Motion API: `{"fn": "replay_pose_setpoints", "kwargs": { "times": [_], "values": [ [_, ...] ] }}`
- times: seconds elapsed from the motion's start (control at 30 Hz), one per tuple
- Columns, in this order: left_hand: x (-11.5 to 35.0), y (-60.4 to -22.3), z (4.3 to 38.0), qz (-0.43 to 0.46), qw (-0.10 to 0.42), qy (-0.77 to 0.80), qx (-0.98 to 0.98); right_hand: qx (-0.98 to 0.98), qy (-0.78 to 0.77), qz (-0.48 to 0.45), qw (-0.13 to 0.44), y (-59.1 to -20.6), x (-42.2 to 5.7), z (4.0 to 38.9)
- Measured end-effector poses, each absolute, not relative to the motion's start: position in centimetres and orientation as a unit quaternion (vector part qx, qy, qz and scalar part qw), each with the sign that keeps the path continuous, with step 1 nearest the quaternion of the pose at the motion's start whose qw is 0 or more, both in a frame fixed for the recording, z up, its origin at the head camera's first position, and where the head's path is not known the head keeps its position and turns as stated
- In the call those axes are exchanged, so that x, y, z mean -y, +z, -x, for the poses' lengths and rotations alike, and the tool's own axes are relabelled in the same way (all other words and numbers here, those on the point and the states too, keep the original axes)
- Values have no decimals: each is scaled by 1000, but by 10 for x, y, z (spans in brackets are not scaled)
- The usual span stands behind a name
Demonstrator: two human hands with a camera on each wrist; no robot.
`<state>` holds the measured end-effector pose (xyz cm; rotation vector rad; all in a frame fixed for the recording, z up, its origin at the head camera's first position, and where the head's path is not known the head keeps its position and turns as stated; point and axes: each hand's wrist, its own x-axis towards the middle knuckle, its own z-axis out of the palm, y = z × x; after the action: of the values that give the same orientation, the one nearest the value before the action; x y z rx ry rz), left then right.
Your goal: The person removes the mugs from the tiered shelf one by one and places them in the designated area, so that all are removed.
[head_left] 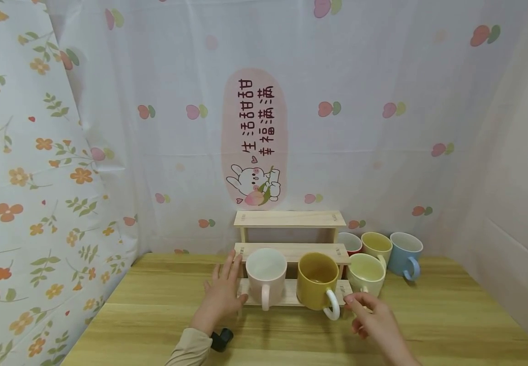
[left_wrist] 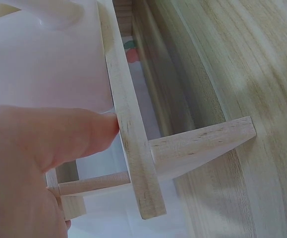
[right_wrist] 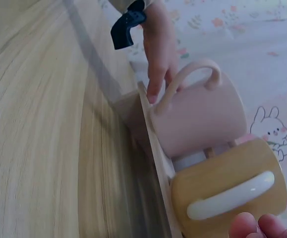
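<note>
A pale pink mug (head_left: 266, 272) and a mustard-yellow mug (head_left: 317, 279) with a white handle stand side by side on the lowest step of a wooden tiered rack (head_left: 286, 218). My left hand (head_left: 221, 295) is at the rack's left end, its fingers stretched out. In the left wrist view, the thumb (left_wrist: 84, 134) meets the front edge of the lowest step beside the pink mug. Just right of the yellow mug's handle (right_wrist: 232, 196), my right hand (head_left: 375, 323) has loosely bent fingers and holds nothing; its thumb and fingertips are apart in the right wrist view.
To the rack's right stand a pale yellow-green mug (head_left: 367, 274), a yellow mug (head_left: 377, 246), a blue mug (head_left: 405, 253) and a partly hidden white-and-red mug (head_left: 350, 243). A black wrist mount (head_left: 221, 339) sits by my left sleeve. Patterned cloth (head_left: 177, 168) hangs behind the wooden table (head_left: 154, 305).
</note>
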<state>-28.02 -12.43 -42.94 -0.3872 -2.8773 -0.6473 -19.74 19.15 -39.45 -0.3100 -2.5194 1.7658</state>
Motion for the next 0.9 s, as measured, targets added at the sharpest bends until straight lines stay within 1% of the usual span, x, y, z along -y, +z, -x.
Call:
{"fn": "replay_pose_setpoints", "kwargs": {
  "times": [0.27, 0.6, 0.9],
  "values": [
    [124, -427, 279, 130, 80, -222, 963, 788, 607, 101, 7, -398, -181, 200],
    [124, -429, 280, 128, 84, -221, 963, 765, 640, 36, -55, -405, -177, 205],
    [123, -428, 279, 127, 84, -230, 961, 744, 664, 27, -68, -407, -173, 207]
  ]
}}
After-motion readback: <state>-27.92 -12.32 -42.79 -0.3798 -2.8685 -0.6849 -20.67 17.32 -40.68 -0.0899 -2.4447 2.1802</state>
